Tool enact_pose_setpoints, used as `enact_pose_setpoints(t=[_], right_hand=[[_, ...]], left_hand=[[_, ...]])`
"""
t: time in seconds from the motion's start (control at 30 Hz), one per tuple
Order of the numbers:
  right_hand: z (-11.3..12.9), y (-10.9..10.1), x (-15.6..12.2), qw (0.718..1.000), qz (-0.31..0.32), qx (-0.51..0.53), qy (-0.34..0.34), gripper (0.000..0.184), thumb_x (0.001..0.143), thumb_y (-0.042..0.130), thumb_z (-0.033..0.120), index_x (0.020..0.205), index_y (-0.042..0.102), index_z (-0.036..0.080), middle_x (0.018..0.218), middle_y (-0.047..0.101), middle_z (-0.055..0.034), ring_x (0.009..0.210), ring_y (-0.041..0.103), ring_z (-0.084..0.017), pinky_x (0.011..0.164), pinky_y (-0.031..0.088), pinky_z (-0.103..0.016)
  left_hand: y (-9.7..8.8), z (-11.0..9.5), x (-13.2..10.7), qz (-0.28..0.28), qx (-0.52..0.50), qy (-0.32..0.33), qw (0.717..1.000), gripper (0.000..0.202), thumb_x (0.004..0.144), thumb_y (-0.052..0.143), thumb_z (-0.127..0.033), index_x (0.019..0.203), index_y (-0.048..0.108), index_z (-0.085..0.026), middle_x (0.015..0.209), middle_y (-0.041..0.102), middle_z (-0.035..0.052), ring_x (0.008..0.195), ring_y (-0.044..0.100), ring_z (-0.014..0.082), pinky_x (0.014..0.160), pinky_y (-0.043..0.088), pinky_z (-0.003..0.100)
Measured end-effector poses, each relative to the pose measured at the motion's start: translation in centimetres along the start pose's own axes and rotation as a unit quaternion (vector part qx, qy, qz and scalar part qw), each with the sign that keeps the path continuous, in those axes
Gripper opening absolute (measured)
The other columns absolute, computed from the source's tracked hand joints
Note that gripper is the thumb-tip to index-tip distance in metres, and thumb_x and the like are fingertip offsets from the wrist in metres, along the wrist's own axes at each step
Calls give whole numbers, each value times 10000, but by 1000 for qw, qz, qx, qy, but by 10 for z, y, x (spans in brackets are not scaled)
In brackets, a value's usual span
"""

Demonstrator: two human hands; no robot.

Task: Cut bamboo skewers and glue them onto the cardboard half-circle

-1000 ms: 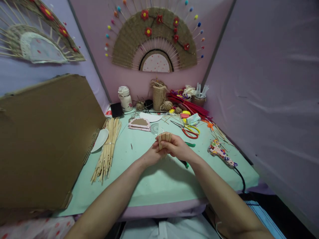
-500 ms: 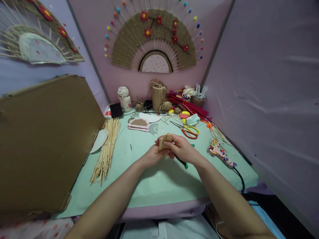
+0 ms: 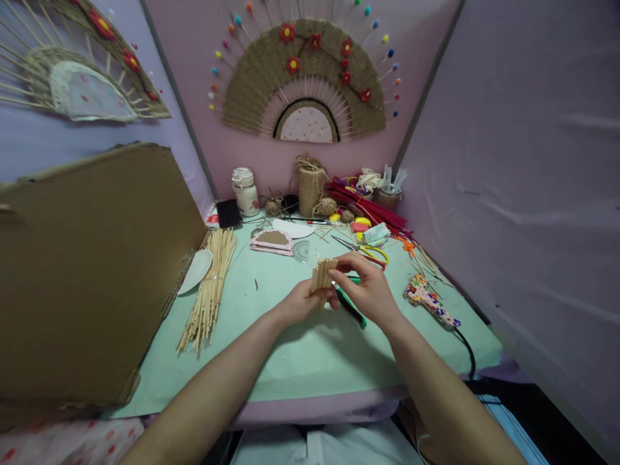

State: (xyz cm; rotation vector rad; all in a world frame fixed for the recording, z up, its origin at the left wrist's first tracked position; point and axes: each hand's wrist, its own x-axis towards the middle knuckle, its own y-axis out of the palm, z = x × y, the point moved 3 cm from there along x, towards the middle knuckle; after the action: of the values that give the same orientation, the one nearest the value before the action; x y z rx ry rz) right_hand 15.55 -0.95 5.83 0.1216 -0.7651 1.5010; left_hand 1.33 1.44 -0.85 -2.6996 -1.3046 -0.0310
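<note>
My left hand (image 3: 307, 300) is closed around a short bundle of pale wooden sticks (image 3: 323, 276), held upright above the table. At the bundle's upper right side, my right hand (image 3: 365, 287) has its thumb and forefinger on the sticks, while its other fingers curl behind. Under and between the hands lies a tool with black and green handles (image 3: 352, 309); its head is mostly hidden. Just beyond the right hand are scissors with yellow and red handles (image 3: 375, 253). A clear protractor (image 3: 301, 252) lies ahead of the bundle.
A tied bundle of long sticks (image 3: 213, 290) lies left, beside a cardboard panel (image 3: 97, 278). To the right rests a patterned glue gun (image 3: 431, 302) with a cord. Along the back stand a twine spool (image 3: 310, 188), a white bottle (image 3: 245, 192) and red pipe cleaners (image 3: 368, 208).
My right hand has loosened from around the bundle and shifted slightly right, so more of the sticks and the green-handled tool shows. My left hand keeps its hold. The view has shifted slightly.
</note>
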Motion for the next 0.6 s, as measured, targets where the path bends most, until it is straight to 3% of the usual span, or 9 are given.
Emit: enact_pose_setpoints(t=[0.13, 0.6], right_hand=[[6, -1, -1, 999, -16, -33, -15, 96, 866, 598, 241, 795, 647, 198, 771, 643, -38, 714, 577, -168, 670, 461, -301], [0, 5, 0, 1000, 9, -1, 17, 61, 825, 640, 242, 844, 661, 188, 841, 629, -44, 720, 565, -154, 626, 456, -271]], left_hand=[[0, -4, -1, -1, 30, 22, 999, 325, 885, 478, -389, 801, 649, -125, 820, 687, 94, 775, 588, 181, 763, 441, 309], [1, 7, 1, 10, -19, 22, 1000, 380, 883, 504, -471, 838, 642, -120, 820, 679, 91, 768, 595, 181, 755, 447, 308]])
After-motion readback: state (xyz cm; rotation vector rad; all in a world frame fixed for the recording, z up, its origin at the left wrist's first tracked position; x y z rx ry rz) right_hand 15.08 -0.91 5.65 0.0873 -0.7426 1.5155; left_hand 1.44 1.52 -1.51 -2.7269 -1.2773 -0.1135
